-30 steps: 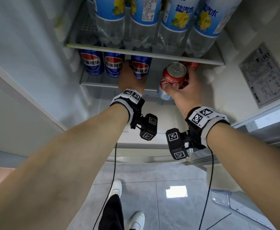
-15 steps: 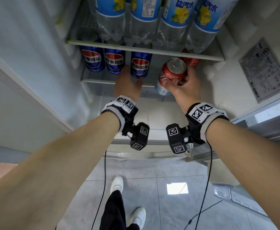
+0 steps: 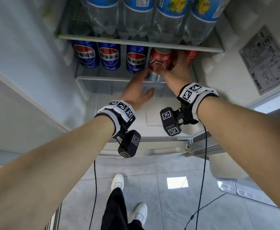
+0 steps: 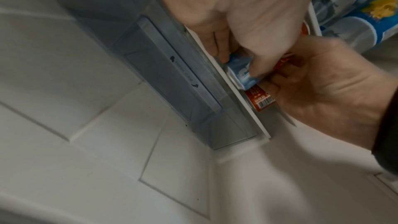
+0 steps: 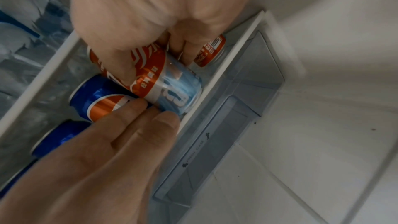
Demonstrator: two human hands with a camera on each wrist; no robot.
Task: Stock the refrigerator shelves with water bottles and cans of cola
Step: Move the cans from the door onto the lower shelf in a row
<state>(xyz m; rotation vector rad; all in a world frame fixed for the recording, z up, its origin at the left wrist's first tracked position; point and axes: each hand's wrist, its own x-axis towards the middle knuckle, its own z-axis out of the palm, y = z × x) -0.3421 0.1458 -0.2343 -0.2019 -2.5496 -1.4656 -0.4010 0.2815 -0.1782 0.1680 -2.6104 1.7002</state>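
Wrapped around the red cola can [image 3: 160, 61], the right hand [image 3: 174, 72] curls thumb and fingers on its sides and sets it at the front of the lower shelf [image 3: 102, 78], tilted, just right of three blue cola cans [image 3: 109, 56]. Fingers of the left hand [image 3: 138, 93] lie straight against the can's pale base, steadying it. Another red can [image 3: 191, 58] stands behind the right hand. Water bottles [image 3: 139, 15] fill the upper shelf [image 3: 136, 42]. Stocking looks nearly done; this can needs seating upright.
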